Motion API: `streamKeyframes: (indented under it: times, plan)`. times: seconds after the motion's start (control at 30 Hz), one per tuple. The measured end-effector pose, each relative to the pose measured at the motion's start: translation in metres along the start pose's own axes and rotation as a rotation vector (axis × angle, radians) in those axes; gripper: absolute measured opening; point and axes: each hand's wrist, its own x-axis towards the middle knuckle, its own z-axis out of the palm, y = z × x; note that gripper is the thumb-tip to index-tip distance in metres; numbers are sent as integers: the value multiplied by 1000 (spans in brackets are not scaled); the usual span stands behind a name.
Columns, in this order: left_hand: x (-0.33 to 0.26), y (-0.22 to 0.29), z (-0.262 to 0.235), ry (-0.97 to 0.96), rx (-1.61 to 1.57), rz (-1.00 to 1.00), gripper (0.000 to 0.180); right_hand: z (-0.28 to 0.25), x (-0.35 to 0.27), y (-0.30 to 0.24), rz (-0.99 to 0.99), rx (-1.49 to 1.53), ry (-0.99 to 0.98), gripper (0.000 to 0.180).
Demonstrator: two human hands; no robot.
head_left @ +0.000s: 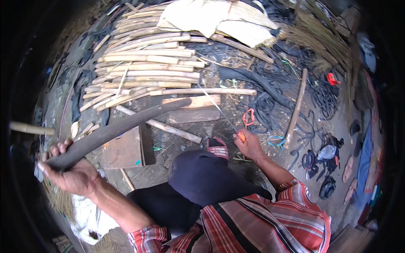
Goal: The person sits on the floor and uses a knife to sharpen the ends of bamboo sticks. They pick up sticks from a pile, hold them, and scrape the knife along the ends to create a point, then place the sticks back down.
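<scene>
A long, dark, slightly curved pole (122, 128) rests across the palm of my left hand (76, 173), whose fingers curl round its near end. The pole's far end lies over a pale wooden block (206, 101). My right hand (248, 144) is closed round the orange handle of a tool with a long thin shaft or blade (220, 111). That shaft slants up and to the left, past the right end of the wooden block; its exact kind I cannot tell. My dark-clad knee and a shoe (217, 147) are between my hands.
Bamboo poles (143, 67) are stacked ahead, with white sacking (198, 17) over the far end. A brown box-like piece (122, 149) stands left of my knee. Black strips (270, 114) litter the ground at right, near a lone pole (296, 107) and a bundle of thin sticks (322, 38).
</scene>
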Motion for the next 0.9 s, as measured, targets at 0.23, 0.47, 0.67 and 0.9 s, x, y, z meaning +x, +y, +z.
streamKeyframes:
  times: [0.23,0.47,0.67,0.9]
  plan:
    - [-38,20,49,61,103,82,24,52,40,-150,-319,245,-110,24]
    - [-41,31,43,109,75,9,27,88,69,-181,-301,141,-188,23]
    - [-41,27,31,46,-9,50,24,100,71,-164,-580,171,-242,24]
    - [-39,22,18,-147,-106,48,27,94,89,-124,-29,-138,-199,29]
